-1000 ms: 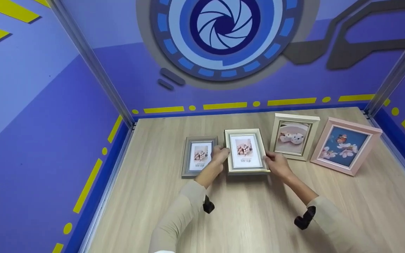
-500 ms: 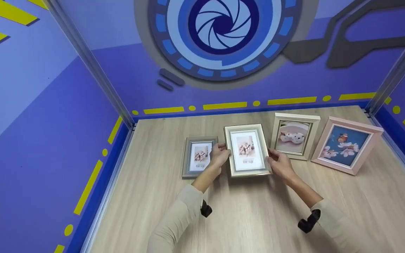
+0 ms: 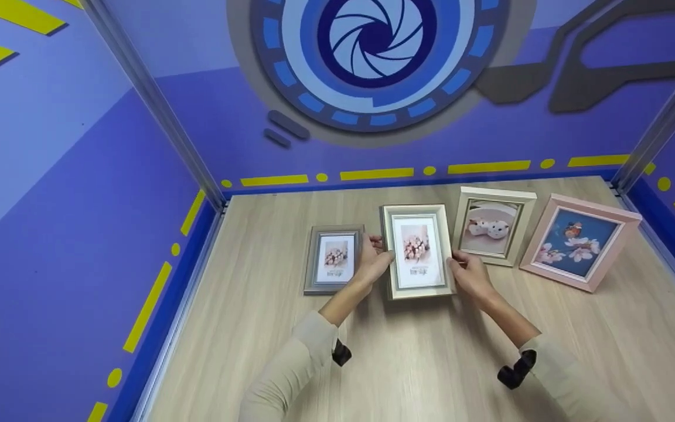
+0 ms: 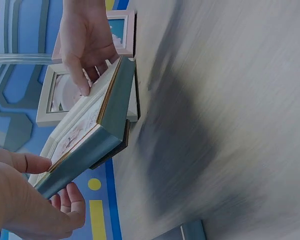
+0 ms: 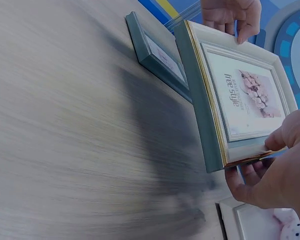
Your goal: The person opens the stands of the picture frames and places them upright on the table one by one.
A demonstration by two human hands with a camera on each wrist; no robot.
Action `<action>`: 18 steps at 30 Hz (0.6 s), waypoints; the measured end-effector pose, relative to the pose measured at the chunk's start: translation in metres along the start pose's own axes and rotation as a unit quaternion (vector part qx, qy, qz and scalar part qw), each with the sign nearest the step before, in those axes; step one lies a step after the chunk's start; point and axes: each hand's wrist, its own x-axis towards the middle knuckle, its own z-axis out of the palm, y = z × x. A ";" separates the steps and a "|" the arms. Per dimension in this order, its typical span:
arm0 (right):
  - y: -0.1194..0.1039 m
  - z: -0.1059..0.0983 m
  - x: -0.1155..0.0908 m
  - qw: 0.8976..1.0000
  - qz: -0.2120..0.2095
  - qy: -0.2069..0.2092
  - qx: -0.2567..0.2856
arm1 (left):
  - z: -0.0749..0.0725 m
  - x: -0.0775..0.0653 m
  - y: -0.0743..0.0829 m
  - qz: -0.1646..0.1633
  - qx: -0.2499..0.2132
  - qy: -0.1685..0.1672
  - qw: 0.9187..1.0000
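Note:
Both hands hold a cream picture frame [image 3: 390,225] with a gold edge and a pink flower print. My left hand [image 3: 374,264] grips its left side, with the thumb on the front in the left wrist view. On the opposite side, my right hand [image 3: 472,278] pinches the border, its thumb [image 5: 276,140] on the front and fingers behind. The wrist views show the frame tilted and raised off the table, over its shadow. Just left of my left hand, a grey-brown picture frame [image 3: 310,264] with a similar print lies on the table.
A cream frame [image 3: 462,231] with a picture of two white round treats stands behind my right hand. Right of it stands a pink frame [image 3: 539,243] with a bird and blossoms. Purple-blue panels [image 3: 290,158] border the wood-grain table [image 3: 408,363] at the back and sides.
The held frame has tipped up to face the head camera more and shifted slightly right. Both hands have moved with it. The other frames have stayed in place.

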 end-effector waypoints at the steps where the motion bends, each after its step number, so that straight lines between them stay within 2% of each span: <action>1: 0.001 0.000 0.000 1.000 -0.002 0.000 -0.002 | 0.000 -0.001 0.001 0.003 0.003 -0.001 1.000; 4: 0.003 0.001 0.000 1.000 -0.001 -0.006 -0.013 | 0.001 -0.003 0.004 0.009 0.007 0.000 1.000; 9: 0.006 -0.001 -0.001 0.999 0.028 -0.037 -0.004 | 0.003 -0.008 0.009 0.023 -0.019 -0.005 1.000; 14: 0.010 -0.002 -0.002 0.993 0.073 -0.079 0.057 | 0.007 -0.016 0.018 0.032 -0.025 -0.022 0.999; 18: 0.015 0.000 -0.001 0.985 0.092 -0.097 0.107 | 0.011 -0.023 0.026 0.037 -0.027 -0.039 0.998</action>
